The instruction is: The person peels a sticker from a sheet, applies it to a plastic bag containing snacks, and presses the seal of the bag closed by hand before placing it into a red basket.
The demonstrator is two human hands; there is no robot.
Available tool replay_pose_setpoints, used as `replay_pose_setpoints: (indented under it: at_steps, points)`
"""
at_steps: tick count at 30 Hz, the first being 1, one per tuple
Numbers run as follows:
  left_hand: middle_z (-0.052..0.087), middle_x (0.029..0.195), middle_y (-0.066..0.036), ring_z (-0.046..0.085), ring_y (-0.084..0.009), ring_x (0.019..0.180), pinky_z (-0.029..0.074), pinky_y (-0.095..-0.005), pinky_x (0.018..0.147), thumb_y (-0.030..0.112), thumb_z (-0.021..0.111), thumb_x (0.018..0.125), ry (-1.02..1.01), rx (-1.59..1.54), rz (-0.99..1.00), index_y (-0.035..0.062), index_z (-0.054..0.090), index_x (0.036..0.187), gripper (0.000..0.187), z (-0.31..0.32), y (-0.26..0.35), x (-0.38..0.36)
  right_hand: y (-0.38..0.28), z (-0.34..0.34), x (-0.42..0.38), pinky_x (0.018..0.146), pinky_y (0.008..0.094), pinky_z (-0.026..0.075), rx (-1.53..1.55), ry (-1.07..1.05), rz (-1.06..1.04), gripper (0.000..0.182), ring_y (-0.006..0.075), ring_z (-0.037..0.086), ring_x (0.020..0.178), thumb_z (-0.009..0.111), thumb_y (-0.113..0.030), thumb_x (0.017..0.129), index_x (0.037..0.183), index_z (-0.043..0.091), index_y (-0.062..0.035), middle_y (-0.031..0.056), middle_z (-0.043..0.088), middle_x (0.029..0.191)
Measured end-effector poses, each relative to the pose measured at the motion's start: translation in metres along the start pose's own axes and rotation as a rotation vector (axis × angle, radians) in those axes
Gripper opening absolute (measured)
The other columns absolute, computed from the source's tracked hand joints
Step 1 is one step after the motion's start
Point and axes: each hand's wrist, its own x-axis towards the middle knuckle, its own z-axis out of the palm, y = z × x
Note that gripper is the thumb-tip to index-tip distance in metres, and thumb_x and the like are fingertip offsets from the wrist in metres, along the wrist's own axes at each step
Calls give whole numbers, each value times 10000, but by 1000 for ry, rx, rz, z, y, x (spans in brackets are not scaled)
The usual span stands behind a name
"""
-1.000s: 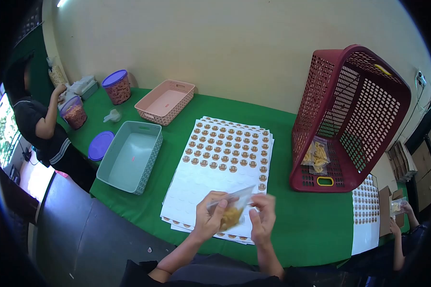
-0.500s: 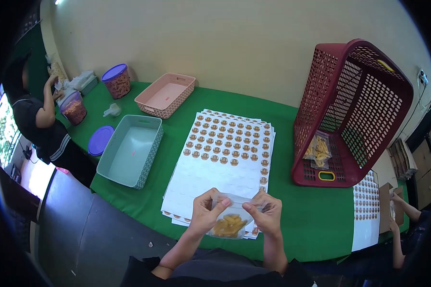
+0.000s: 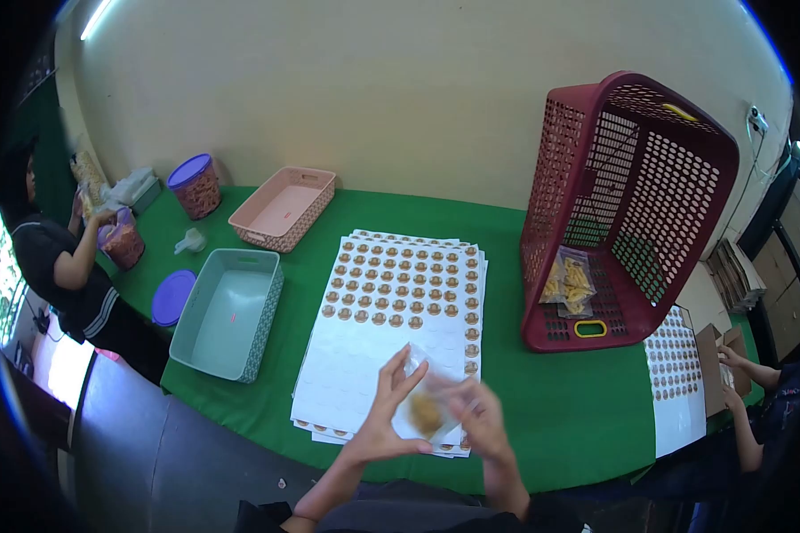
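A small clear plastic bag (image 3: 425,413) with yellow-brown finger-shaped pieces at its bottom is tilted and blurred over the sticker sheets. My right hand (image 3: 482,425), smeared by motion, pinches the bag along its right side. On the other side my left hand (image 3: 384,417) is open, thumb and fingers spread apart, with the fingertips close to the bag's upper left corner. Below the bag lies a stack of white sticker sheets (image 3: 347,373) with rows of round brown labels; the front rows of the top sheet have bare backing.
A maroon basket (image 3: 556,222) lies on its side at right, holding filled bags (image 3: 569,282). Left are a green tray (image 3: 231,306), pink tray (image 3: 284,209), purple lid (image 3: 173,298), scoop (image 3: 190,240) and tubs (image 3: 196,191). One person (image 3: 58,258) works at left; another's hands (image 3: 733,377) show at right.
My left hand has let go of the bag's top edge and spread its fingers. The bag has turned and tilted in my right hand. The camera view has shifted slightly.
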Motion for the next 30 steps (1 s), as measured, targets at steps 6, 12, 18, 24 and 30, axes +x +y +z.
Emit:
replay_pose_setpoints:
  at_steps: [6, 12, 18, 24, 30]
  points:
    - [311, 1253, -190, 320, -267, 1160, 256, -350, 952, 416, 527, 767, 147, -289, -133, -49, 322, 1219, 681, 9, 0, -1, 5, 11, -1, 858, 333, 352, -223, -54, -79, 293, 201, 384, 1086, 573, -171, 773, 992, 444, -25, 155, 417, 1141]
    - [558, 740, -71, 544, -112, 697, 431, -241, 644, 55, 542, 795, 339, -391, -288, -35, 555, 809, 93, 23, -2, -9, 7, 1, 1, 700, 233, 396, -129, -2, 25, 197, 93, 496, 775, 609, -116, 744, 890, 533, -8, 40, 536, 816]
    - [567, 666, -59, 524, -95, 639, 416, -228, 597, 89, 592, 762, 242, -214, -261, -17, 555, 738, 114, 25, -8, -1, 0, 4, -9, 564, 224, 405, -371, 276, -104, 137, 85, 505, 593, 608, -96, 735, 699, 583, 34, 35, 542, 619]
    - [564, 690, -53, 517, -94, 620, 409, -225, 580, 120, 617, 739, -20, -311, -360, -11, 557, 810, 160, 69, -15, 30, 2, -49, -30, 515, 216, 398, -226, 528, -144, 134, 80, 481, 532, 580, -105, 771, 726, 521, 6, 17, 519, 605]
    - [589, 822, -93, 554, -112, 746, 453, -251, 653, 248, 623, 754, -238, -187, -460, 0, 532, 997, 359, 168, -4, 49, -43, -143, -38, 576, 203, 410, -80, 645, -98, 150, 69, 475, 580, 575, -140, 787, 794, 466, -37, 1, 497, 663]
